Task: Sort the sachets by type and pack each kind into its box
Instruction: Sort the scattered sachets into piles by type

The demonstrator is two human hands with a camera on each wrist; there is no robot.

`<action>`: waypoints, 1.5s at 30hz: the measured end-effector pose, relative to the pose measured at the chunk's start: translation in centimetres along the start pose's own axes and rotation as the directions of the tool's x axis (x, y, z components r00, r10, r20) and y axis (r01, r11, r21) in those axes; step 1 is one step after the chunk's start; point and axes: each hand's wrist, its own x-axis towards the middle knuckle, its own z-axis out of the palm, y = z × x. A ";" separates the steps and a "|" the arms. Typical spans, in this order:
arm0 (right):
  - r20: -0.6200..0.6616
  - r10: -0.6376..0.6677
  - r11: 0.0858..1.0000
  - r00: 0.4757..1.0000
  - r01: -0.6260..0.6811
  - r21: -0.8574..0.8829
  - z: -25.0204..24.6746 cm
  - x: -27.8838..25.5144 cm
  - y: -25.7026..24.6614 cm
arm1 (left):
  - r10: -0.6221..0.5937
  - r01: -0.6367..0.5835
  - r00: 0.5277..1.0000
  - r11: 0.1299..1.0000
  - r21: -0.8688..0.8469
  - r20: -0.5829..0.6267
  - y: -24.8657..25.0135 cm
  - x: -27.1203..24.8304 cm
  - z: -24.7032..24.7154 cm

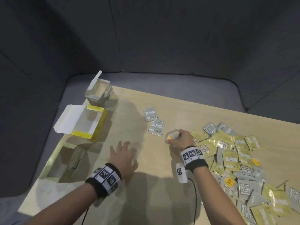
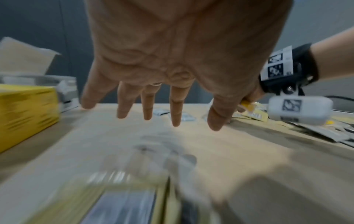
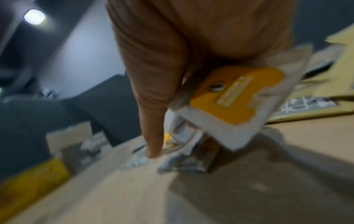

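My right hand (image 1: 177,138) grips a small bunch of white sachets with orange labels (image 3: 237,97), held just above the table left of the big sachet pile (image 1: 243,159). Two grey sachets (image 1: 156,127) lie on the table just beyond that hand. My left hand (image 1: 123,153) hovers with spread, straight fingers (image 2: 176,106) over bare table and holds nothing. At the left stand an open yellow box (image 1: 90,124), an open grey box (image 1: 100,92) behind it, and a pale green box (image 1: 69,161) in front of it.
The wooden table (image 1: 146,200) is ringed by a dark grey sofa (image 1: 146,38). The pile of yellow-green, grey and orange-label sachets covers the table's right side. Cables run from both wrist cameras (image 1: 181,172) toward the near edge.
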 end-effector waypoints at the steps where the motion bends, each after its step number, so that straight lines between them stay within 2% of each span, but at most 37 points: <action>1: -0.004 -0.014 0.995 1.000 0.014 -0.096 0.5 0.4 0.1 | 0.064 -0.064 0.996 0.998 0.009 -0.063 0.7 1.6 -0.9; 3: -0.026 -0.047 0.972 0.999 0.040 -0.230 1.0 0.8 0.2 | 0.220 -0.216 0.970 0.975 0.044 -0.104 2.4 5.3 -2.3; 5: -0.032 -0.056 0.962 0.998 0.045 -0.268 1.1 0.7 0.3 | 0.345 -0.334 0.938 0.928 0.167 -0.041 3.9 8.7 -2.9; 7: -0.039 -0.035 0.964 0.999 0.023 -0.263 1.2 0.7 0.6 | 0.377 -0.364 0.926 0.872 0.326 0.023 4.6 11.6 -2.7; 9: -0.031 -0.032 0.965 0.999 0.023 -0.260 1.3 0.6 0.8 | 0.340 -0.331 0.940 0.884 0.331 0.034 4.2 13.5 -2.8; 13: 0.004 -0.052 0.963 0.999 0.051 -0.266 1.4 1.2 1.0 | 0.181 -0.178 0.983 0.974 0.141 -0.009 1.2 15.0 -3.6; 17: 0.065 -0.111 0.962 0.992 0.124 -0.244 1.6 2.2 -0.9 | 0.045 -0.045 0.998 0.999 0.005 -0.039 -2.7 14.6 -3.5; 21: -0.028 -0.162 0.976 0.986 0.156 -0.155 1.7 4.2 -2.9 | 0.006 -0.010 0.999 0.996 -0.090 -0.049 -4.5 14.3 -3.8; 24: -0.058 -0.215 0.924 0.975 0.184 -0.336 2.0 4.5 -3.1 | 0.010 -0.017 0.998 0.994 -0.106 -0.067 -4.4 14.2 -4.0; 27: 0.013 -0.261 0.845 0.965 0.235 -0.480 2.8 3.7 -2.6 | 0.031 -0.036 0.991 0.999 -0.036 -0.132 -2.9 13.9 -4.1; 28: 0.039 -0.245 0.859 0.969 0.236 -0.455 2.9 3.7 -2.3 | 0.076 -0.081 0.985 0.996 -0.022 -0.154 -2.1 13.9 -4.1; 30: 0.016 -0.233 0.937 0.972 0.229 -0.265 2.6 3.4 -2.0 | 0.248 -0.257 0.948 0.966 -0.021 -0.201 0.1 13.7 -4.5; 32: -0.148 -0.227 0.974 0.963 0.227 -0.017 1.6 2.8 -1.3 | 0.435 -0.449 0.872 0.894 -0.011 -0.224 2.6 13.4 -4.4; 34: -0.308 -0.171 0.965 0.936 0.222 0.137 0.5 1.4 -0.1 | 0.575 -0.559 0.793 0.818 0.135 -0.201 5.0 13.3 -3.5; 36: -0.381 -0.094 0.962 0.920 0.182 0.202 -0.5 -0.3 1.6 | 0.645 -0.582 0.760 0.731 0.355 -0.083 6.7 13.4 -2.5; 38: -0.400 -0.074 0.962 0.914 0.171 0.212 -1.0 -2.0 3.5 | 0.632 -0.562 0.775 0.689 0.459 0.001 7.4 13.9 -1.9; 40: -0.379 -0.090 0.965 0.921 0.175 0.196 -1.1 -3.5 5.2 | 0.605 -0.517 0.793 0.730 0.447 -0.072 7.1 14.6 -2.0; 42: -0.334 -0.113 0.970 0.936 0.176 0.167 -1.1 -4.5 6.6 | 0.551 -0.490 0.832 0.784 0.381 -0.061 6.6 15.2 -3.1; 44: -0.284 -0.111 0.979 0.952 0.154 0.131 -0.9 -5.8 7.5 | 0.474 -0.431 0.868 0.866 0.255 -0.144 6.0 16.1 -2.3; 45: -0.261 -0.097 0.982 0.961 0.135 0.130 -0.9 -6.3 7.8 | 0.461 -0.425 0.867 0.882 0.204 -0.189 6.1 15.8 -2.7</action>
